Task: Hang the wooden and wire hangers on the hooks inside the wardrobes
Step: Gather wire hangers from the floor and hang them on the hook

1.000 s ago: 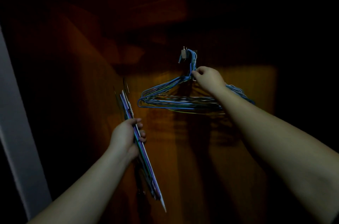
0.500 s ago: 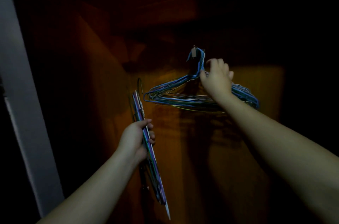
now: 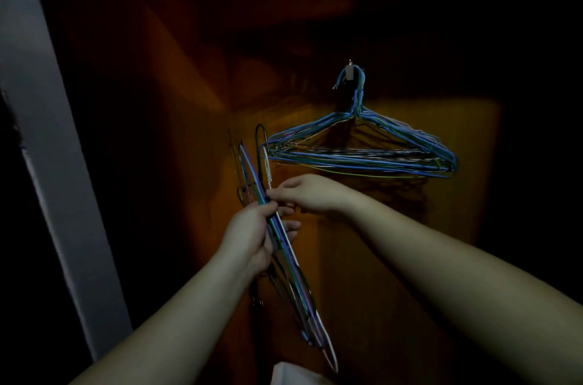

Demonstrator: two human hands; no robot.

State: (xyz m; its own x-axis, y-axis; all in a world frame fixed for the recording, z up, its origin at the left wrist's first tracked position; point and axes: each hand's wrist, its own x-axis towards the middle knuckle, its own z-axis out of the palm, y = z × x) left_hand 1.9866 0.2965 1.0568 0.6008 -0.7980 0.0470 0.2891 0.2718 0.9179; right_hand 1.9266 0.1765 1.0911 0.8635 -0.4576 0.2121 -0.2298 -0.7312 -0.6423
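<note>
right hand off the hung bundle, now at the held hangers

since the earlier frame the right hand (image 3: 310,192) has left the neck of the hung hangers (image 3: 362,151) and come down and to the left, to the bundle carried by the left hand (image 3: 252,234). the view has also shifted, so the hook (image 3: 350,72) sits further right.

left grip: fingers and thumb curled round the held hangers (image 3: 285,253), a thin stack of coloured wire seen nearly edge-on. the stack runs from above the grip, up and slightly left, down past the wrist to a pale tip low in the frame. one dark hook end of this stack stands just above the grip.

right grip: fingertips meet the held stack just above the left grip, pinching at the wires there. how many wires it takes cannot be told; the light is too low.

up and to the right of both grips, well apart from them, the mostly blue hung bundle dangles from the hook on the back panel of the wardrobe (image 3: 473,195), free of either hand. its lower bars lie roughly level, just above the right wrist.

left of the grips: a pale grey door edge (image 3: 47,132), tilted in view. below the grips, at the frame edge, a pale object, unclear.
</note>
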